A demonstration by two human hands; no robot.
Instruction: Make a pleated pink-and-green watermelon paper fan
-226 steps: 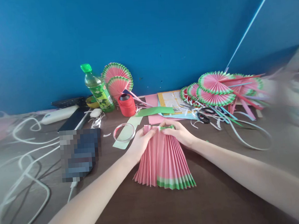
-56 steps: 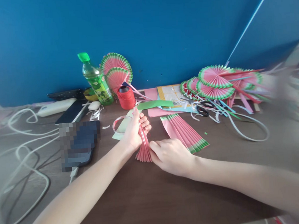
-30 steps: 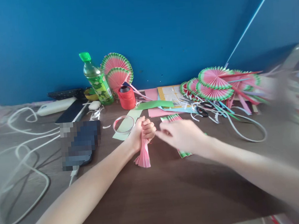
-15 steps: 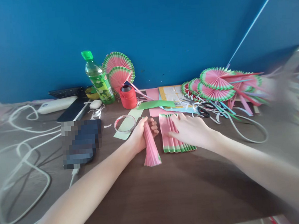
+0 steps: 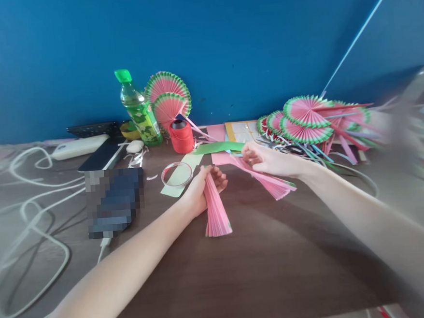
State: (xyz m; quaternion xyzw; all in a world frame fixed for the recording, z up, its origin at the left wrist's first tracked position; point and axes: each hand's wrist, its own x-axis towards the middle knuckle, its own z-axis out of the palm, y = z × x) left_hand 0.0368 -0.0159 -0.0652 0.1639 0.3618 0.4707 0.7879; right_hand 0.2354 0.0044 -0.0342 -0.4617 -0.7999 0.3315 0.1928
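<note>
In the middle of the head view, my left hand (image 5: 203, 185) is closed on a folded pink pleated paper (image 5: 216, 212), pinched near its top with the lower end fanning out. To its right, my right hand (image 5: 261, 158) grips a second pleated paper (image 5: 269, 181), pink with green at the edge, gathered narrow and tilted, its lower end spread toward the right. The two papers are apart. A roll of clear tape (image 5: 177, 175) lies just left of my left hand, on a pale green paper strip (image 5: 174, 188). A green paper strip (image 5: 218, 148) lies behind both hands.
Finished pleated fans (image 5: 307, 118) are piled at the back right, near scissors (image 5: 293, 149) and paper scraps. A green bottle (image 5: 139, 113), more fans (image 5: 167, 96) and a red spool (image 5: 182, 137) stand at the back. A phone (image 5: 117, 204) and white cables (image 5: 63, 237) cover the left side.
My right hand has picked up the pleated paper that lay spread flat under it, and it is now gathered and tilted. My left hand still holds its paper, nearly in place.
</note>
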